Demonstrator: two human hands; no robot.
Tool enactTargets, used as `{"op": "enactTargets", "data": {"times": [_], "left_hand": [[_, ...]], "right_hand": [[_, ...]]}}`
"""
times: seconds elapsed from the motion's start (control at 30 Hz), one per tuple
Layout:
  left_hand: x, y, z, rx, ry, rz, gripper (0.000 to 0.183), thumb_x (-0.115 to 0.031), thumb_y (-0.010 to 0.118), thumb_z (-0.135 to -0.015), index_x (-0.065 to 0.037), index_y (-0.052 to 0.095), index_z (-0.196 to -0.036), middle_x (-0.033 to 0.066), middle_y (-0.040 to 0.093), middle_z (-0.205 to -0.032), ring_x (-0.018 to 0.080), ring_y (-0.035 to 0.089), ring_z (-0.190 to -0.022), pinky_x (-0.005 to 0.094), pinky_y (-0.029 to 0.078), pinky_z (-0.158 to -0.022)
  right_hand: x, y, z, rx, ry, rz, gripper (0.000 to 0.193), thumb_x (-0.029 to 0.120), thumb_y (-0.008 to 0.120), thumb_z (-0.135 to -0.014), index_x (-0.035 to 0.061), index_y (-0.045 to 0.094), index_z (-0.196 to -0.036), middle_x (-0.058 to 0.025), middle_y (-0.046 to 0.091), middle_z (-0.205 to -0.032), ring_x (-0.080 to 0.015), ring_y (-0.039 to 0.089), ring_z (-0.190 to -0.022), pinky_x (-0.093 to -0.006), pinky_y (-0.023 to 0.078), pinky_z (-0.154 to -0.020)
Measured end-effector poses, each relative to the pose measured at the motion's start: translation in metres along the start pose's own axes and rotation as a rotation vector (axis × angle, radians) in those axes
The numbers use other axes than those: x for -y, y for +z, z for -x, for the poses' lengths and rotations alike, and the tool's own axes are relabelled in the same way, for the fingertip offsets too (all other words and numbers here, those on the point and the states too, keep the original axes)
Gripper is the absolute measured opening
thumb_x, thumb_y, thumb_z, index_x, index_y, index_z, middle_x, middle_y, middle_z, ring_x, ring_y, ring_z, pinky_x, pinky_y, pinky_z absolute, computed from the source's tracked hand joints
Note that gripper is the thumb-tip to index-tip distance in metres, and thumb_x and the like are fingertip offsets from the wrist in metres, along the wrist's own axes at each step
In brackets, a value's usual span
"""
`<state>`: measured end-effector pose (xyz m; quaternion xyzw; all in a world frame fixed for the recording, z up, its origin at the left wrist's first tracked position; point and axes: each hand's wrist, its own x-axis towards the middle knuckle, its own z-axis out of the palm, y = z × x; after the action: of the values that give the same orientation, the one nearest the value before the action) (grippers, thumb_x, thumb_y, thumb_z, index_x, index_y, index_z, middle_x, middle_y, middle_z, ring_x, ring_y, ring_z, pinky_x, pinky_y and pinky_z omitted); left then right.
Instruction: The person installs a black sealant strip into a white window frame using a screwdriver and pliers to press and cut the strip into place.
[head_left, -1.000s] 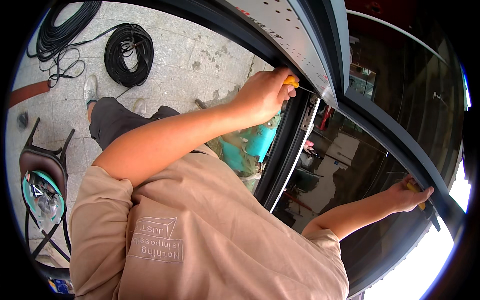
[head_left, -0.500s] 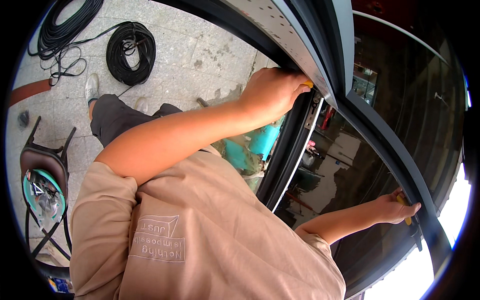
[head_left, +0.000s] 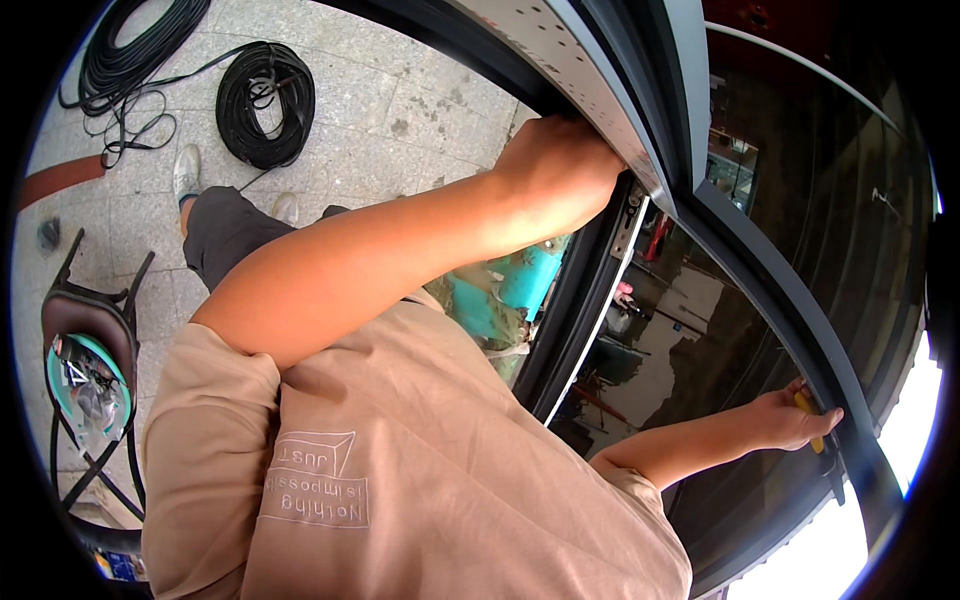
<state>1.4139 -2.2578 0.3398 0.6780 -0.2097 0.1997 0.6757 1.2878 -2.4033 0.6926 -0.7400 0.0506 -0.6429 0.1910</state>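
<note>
My left hand [head_left: 562, 178] is closed against the edge of a grey metal frame [head_left: 640, 165] with small holes along its face. Its fingertips are tucked out of sight there, so what they grip cannot be made out. Just below it, a metal fitting [head_left: 628, 225] sits on the dark upright rail. Far to the right, my right hand [head_left: 795, 418] is closed around a yellow-handled tool [head_left: 812, 428], close to the curved dark frame [head_left: 790, 290]. A dark end of the tool points downward; its exact kind is unclear.
Dark glass [head_left: 800, 200] fills the right side, with reflections in it. Black coiled strip [head_left: 240, 135] lies on the tiled floor [head_left: 370, 80] at the left. Below it stands a brown chair [head_left: 90, 318] bearing a teal-rimmed container [head_left: 122, 375]. Turquoise material [head_left: 530, 280] shows beyond my left forearm.
My left hand has shifted slightly up and right and turned, its fingertips now hidden. The small yellow thing at those fingertips no longer shows. My right hand has barely moved.
</note>
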Motion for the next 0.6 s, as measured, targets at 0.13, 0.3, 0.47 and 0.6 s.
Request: {"op": "enactTargets", "data": {"times": [0.13, 0.3, 0.47, 0.6], "left_hand": [[0.003, 0.008, 0.003, -0.039, 0.044, -0.071, 0.015, -0.019, 0.072, -0.096, -0.007, 0.080, -0.101, 0.0165, 0.081, -0.088, 0.0372, 0.081, -0.081, 0.0506, 0.066, -0.071], [0.008, 0.012, 0.002, -0.037, 0.037, -0.054, 0.020, -0.023, 0.070, -0.101, -0.007, 0.079, -0.093, 0.0167, 0.080, -0.084, 0.0384, 0.080, -0.080, 0.0522, 0.066, -0.072], [-0.004, 0.012, 0.003, 0.057, -0.163, 0.054, 0.026, -0.024, 0.064, -0.108, -0.003, 0.078, -0.102, 0.0204, 0.079, -0.094, 0.0392, 0.080, -0.082, 0.0535, 0.065, -0.075], [-0.015, 0.011, -0.006, 0.236, -0.516, 0.327, 0.032, -0.025, 0.058, -0.113, 0.001, 0.077, -0.112, 0.0237, 0.079, -0.106, 0.0365, 0.081, -0.082, 0.0513, 0.065, -0.073]], "right_hand": [[-0.002, -0.003, -0.002, 0.015, -0.011, -0.013, 0.052, 0.045, 0.070, -0.110, -0.0044, 0.074, -0.128, -0.0160, 0.079, -0.114, -0.0279, 0.080, -0.102, -0.0381, 0.065, -0.088], [-0.004, -0.007, -0.005, 0.025, 0.006, -0.022, 0.048, 0.042, 0.069, -0.111, -0.0030, 0.075, -0.127, -0.0150, 0.079, -0.111, -0.0270, 0.079, -0.096, -0.0366, 0.065, -0.085], [-0.003, -0.006, -0.005, 0.004, 0.013, -0.030, 0.048, 0.042, 0.069, -0.111, -0.0035, 0.074, -0.126, -0.0151, 0.078, -0.110, -0.0260, 0.078, -0.095, -0.0356, 0.064, -0.083], [-0.001, -0.004, -0.003, -0.009, 0.022, -0.025, 0.048, 0.042, 0.069, -0.111, -0.0043, 0.075, -0.125, -0.0150, 0.079, -0.109, -0.0257, 0.079, -0.094, -0.0358, 0.064, -0.082]]}}
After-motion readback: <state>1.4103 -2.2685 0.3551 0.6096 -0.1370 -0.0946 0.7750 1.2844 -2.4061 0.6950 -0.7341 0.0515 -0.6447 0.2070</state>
